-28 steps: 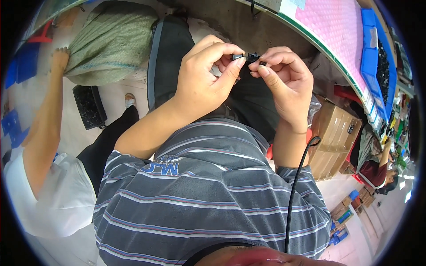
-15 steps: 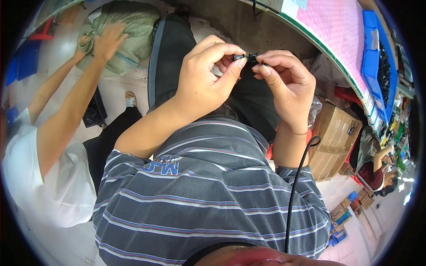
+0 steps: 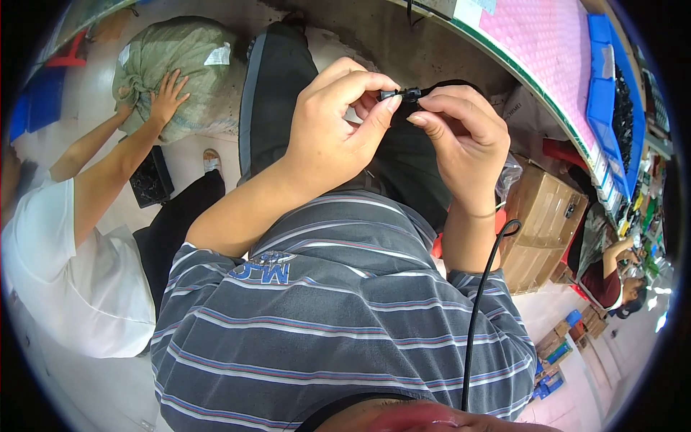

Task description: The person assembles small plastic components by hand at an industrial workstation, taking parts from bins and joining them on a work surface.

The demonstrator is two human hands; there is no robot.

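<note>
Over my lap, my left hand [image 3: 338, 119] is closed, pinching a small black cylindrical part [image 3: 410, 94] between thumb and fingertips. The part points to the right and has a narrower middle; its left end is partly covered by the fingers. Just right of it, my right hand [image 3: 466, 137] has its thumb and index finger apart, with nothing visible between them. That index fingertip is close to the part's right end; whether they touch, I cannot tell. The right hand's other fingers are partly hidden behind the index finger.
A pink-topped bench [image 3: 536, 43] with a green edge runs along the upper right, bearing a blue bin [image 3: 601, 86] of black parts. A cardboard box [image 3: 540, 223] stands at right. On the left, a co-worker's hands rest on a green woven sack [image 3: 194, 72].
My right thumb and index finger have spread apart beside the black part, which shows more of its right end. My left hand stays put. The co-worker's hands have shifted on the sack, which has turned.
</note>
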